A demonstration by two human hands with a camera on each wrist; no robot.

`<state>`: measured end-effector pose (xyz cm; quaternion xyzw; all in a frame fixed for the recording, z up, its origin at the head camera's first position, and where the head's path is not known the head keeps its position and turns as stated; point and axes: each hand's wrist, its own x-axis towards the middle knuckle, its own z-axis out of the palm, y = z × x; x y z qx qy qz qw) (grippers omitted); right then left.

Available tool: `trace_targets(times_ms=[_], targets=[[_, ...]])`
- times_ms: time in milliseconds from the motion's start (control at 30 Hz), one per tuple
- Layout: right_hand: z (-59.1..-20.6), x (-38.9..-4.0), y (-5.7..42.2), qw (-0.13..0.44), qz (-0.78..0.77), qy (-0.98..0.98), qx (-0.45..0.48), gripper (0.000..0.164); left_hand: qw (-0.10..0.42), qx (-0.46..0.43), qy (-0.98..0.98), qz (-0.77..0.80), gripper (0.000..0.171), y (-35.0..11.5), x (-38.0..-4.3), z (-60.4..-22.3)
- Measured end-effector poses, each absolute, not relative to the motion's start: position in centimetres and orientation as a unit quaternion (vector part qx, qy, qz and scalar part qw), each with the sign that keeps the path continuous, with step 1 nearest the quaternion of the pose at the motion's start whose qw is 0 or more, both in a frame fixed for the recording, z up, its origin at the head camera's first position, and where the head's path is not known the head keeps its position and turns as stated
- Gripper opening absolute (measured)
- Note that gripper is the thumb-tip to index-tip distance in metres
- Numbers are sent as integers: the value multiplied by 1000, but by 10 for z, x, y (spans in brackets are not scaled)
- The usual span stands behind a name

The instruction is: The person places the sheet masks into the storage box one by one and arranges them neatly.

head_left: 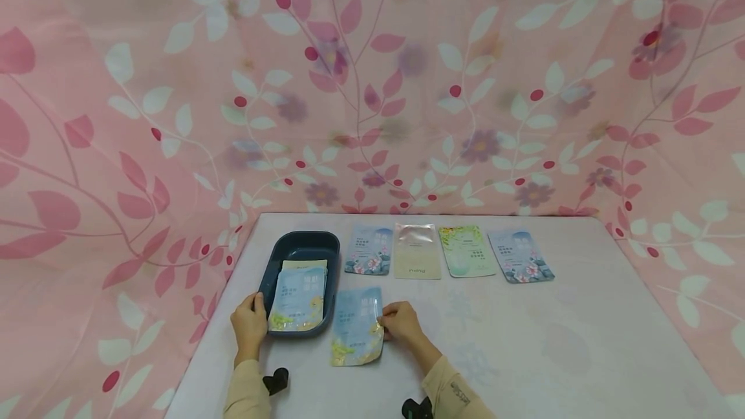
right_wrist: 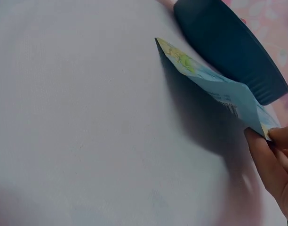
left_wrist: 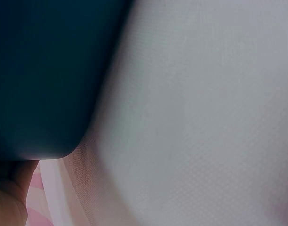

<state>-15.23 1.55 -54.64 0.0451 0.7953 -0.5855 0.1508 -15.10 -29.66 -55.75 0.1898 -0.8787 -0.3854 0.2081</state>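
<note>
At the left of the table, my left hand (head_left: 249, 325) grips the near left side of a dark blue tray (head_left: 298, 237), fingers at its rim. Inside the tray lies a stack of sheet mask packets, a light blue one (head_left: 298, 296) on top. My right hand (head_left: 403, 324) pinches the right edge of another light blue mask packet (head_left: 357, 325) between thumb and fingers. The right wrist view shows this packet (right_wrist: 219, 89) bent and tilted, its shadow on the cloth, close beside the tray (right_wrist: 224, 42).
Behind the held packet lies a row of packets: a blue floral one (head_left: 368, 249), a cream one (head_left: 417, 257), a green one (head_left: 467, 251) and another blue floral one (head_left: 520, 256). A white cloth covers the table (head_left: 582, 341). Pink floral fabric (head_left: 372, 83) hangs at the back and sides.
</note>
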Motion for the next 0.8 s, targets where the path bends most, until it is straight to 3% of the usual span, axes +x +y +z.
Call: trace_targets(times_ms=[500,800], targets=[[-528,-155,22,102,-619,777,45,15,208,192,-879,-384,34,-297,-151,-557],[-515,-160,23,105,-642,758,49,17,195,200,-878,-389,35,-297,-151,-557]])
